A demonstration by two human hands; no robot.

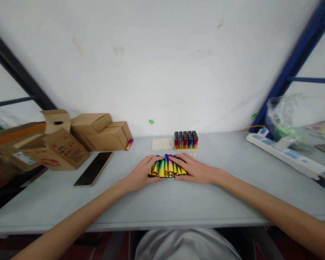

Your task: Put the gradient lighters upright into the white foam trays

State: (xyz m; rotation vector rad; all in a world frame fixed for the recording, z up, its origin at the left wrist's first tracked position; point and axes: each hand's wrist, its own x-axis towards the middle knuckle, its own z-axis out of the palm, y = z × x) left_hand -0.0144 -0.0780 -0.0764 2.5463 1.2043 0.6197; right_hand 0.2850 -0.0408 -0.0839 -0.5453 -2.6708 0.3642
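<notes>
Shiny gold-and-rainbow metallic tubes sit bunched side by side at the pale grey desk, between left grip and right grip, both closed around the bunch's outer sides.

Bunched on the desk between the left hand and the right hand: shiny metallic lighters, gold at the near ends, shading into green, blue and pink. Lying side by side, slightly fanned, overlapping in places, partly covered at both edges.

Workshop bench with cardboard boxes
</notes>
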